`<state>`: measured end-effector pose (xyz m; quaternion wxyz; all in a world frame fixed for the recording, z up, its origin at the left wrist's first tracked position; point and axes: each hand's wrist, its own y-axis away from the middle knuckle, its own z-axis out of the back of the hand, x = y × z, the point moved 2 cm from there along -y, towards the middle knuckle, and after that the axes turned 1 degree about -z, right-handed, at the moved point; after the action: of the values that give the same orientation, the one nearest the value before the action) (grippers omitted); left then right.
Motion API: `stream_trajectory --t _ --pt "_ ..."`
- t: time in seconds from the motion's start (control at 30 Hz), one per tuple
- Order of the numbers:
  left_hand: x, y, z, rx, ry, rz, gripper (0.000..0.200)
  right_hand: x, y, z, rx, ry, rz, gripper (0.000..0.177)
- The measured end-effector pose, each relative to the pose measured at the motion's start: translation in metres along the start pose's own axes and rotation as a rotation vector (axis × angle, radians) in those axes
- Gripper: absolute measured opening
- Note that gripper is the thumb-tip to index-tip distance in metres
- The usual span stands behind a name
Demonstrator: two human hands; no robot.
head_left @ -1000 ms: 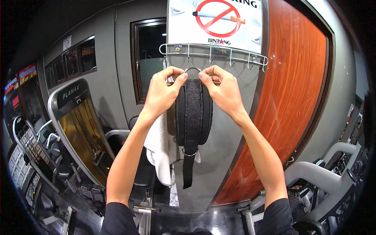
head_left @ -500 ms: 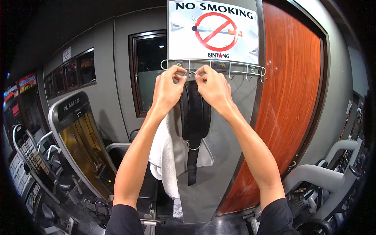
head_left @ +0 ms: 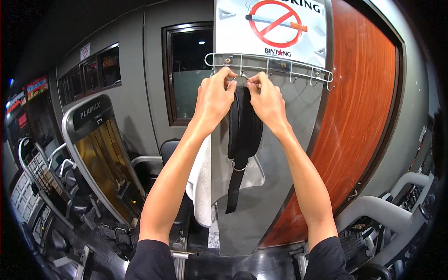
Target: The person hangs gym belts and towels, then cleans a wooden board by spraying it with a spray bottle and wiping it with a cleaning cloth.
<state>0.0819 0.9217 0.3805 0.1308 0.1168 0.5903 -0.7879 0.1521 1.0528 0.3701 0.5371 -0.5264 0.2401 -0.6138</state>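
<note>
Upper centre, the black padded fabric strap (head_left: 242, 126) is held plumb under the chrome wire hook rack (head_left: 298, 70), left hand (head_left: 217, 95) and right hand (head_left: 267, 100) fingers clamped on its top ring (head_left: 241, 77).

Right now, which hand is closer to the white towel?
Left. The left hand is above the towel, on its side of the strap; the right hand is across the strap, farther away.

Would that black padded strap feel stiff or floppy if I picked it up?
Probably semi-stiff: the padded strap holds a looped shape. Its thin tail hangs limp, likely floppy. Seemingly light: left hand and right hand pinch it by fingertips.
</note>
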Motion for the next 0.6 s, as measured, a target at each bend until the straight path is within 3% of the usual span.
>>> stream_trajectory --t 0.33,0.4,0.43,0.53,0.6 --pt "-0.005 0.009 0.005 0.017 0.013 0.036 0.022 -0.003 0.006 -0.001 -0.011 -0.081 -0.049 0.019" --pt "-0.008 0.02 0.011 -0.008 0.109 -0.06 0.024 -0.015 0.01 -0.007 -0.062 -0.153 0.068 0.021" --pt "-0.013 0.028 0.018 -0.03 0.086 -0.13 0.024 -0.006 0.019 0.0 -0.004 -0.214 -0.058 0.028" --pt "-0.028 0.067 0.047 -0.13 0.184 -0.091 0.022 0.005 0.052 0.007 -0.286 -0.012 0.261 0.03" --pt "-0.023 0.103 0.066 -0.182 0.124 -0.113 0.017 0.025 0.087 0.011 -0.343 -0.077 0.321 0.027"
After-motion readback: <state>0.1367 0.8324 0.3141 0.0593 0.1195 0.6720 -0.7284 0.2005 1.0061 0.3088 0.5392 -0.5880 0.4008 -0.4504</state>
